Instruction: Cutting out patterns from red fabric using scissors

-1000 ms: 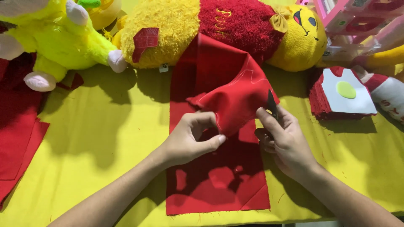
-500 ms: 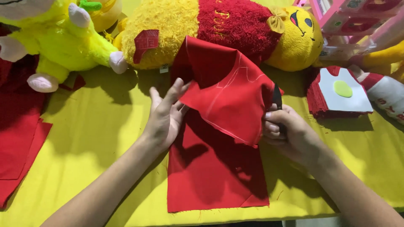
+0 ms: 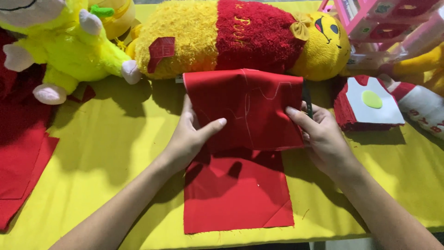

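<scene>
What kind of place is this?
Likely a home craft or sewing table for soft toys. Both hands, left hand and right hand, hold up chalk-marked red fabric over a yellow tablecloth, with plush toys and stacked cut pieces beside.

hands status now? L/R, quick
Left hand: closed on the red fabric, thumb on front.
Right hand: gripping the fabric's right edge, with dark scissors.

Occluded and cropped elements

The folded red felt sheet [image 3: 245,109] conceals the fingers of the left hand [image 3: 189,136] and most of the thin dark tool [image 3: 307,99] in the right hand [image 3: 323,134]; the pink plastic rack [image 3: 384,18] is cropped by the top edge.
</scene>
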